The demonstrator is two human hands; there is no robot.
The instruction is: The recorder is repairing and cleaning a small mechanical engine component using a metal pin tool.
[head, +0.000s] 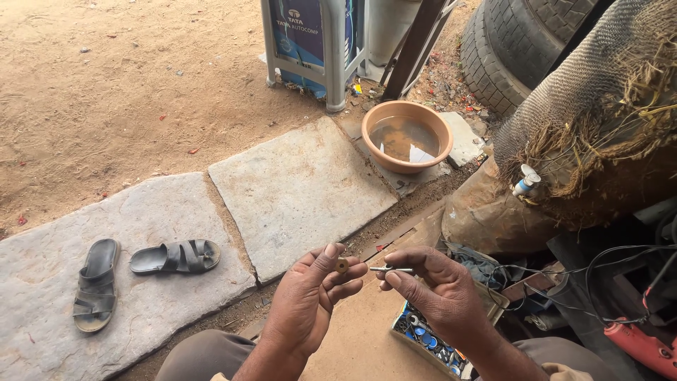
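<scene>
Pinched in the left hand's [310, 296] grip was one small round brass-coloured piece [342, 265]; one thin metal pin [392, 269] was held by the right hand [430, 293].

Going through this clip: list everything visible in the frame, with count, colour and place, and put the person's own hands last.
small round part: 1, brownish, pinched in the left fingertips
thin metal tool: 1, silver, in the right fingers, tip toward the round part
small box of parts: 1, blue and silver pieces, under the right wrist
sandals: 2, grey, on the left stone slab
stone slabs: 2, grey, on the sandy ground
basin of water: 1, orange-brown, beyond the slabs
tyres: stacked, black, top right
sacking: 1, brown, frayed, right
small tube: 1, white with blue, under the sacking
metal stand: 1, grey with blue panel, top centre
cables: several, black, lower right
left hand: 1, bottom centre
right hand: 1, bottom centre
</scene>
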